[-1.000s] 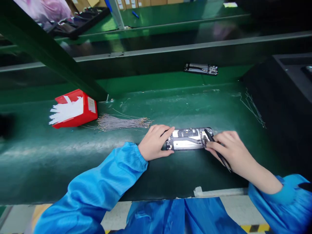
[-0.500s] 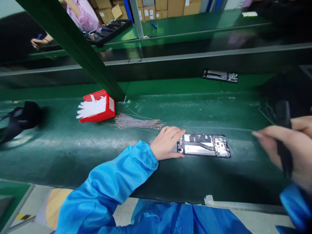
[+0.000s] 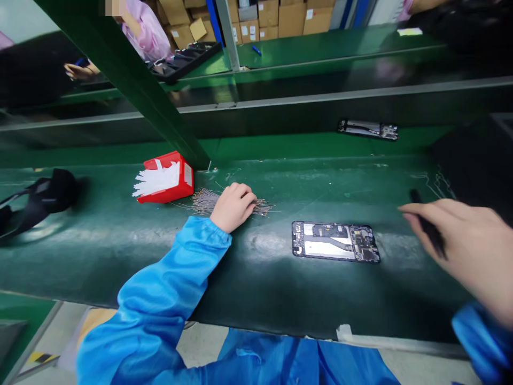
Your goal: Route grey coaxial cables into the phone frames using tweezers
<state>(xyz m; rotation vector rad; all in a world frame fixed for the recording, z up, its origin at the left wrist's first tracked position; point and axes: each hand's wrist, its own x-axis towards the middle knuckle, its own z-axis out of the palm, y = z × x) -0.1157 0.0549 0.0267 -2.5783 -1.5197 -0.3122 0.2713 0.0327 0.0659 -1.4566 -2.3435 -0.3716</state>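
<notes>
My left hand (image 3: pixel 234 206) is on a bundle of thin grey cables (image 3: pixel 205 201) with small metal ends. Its fingers are curled down onto the bundle, and the tips are partly hidden. To the right lies an opened phone (image 3: pixel 335 241), flat on the bench, its battery, ribbon and circuit board exposed. Beyond the phone's right end, my right hand (image 3: pixel 465 243) is raised and closed around a slim black pen-shaped tool (image 3: pixel 432 231). Thumb and forefinger are pinched together there; whether anything small sits between their tips I cannot make out.
A red bin (image 3: pixel 185 179) of white paper strips stands left of the cables, beside a green post (image 3: pixel 160 115). Another opened phone (image 3: pixel 367 129) lies at the back. Loose wires (image 3: pixel 435 184) lie near a dark object at right. A black strap-like item (image 3: pixel 56 190) lies far left.
My left hand has let go of the phone and moved left onto the cable bundle. My right hand has shifted slightly left with the black tool. The phone stays in place.
</notes>
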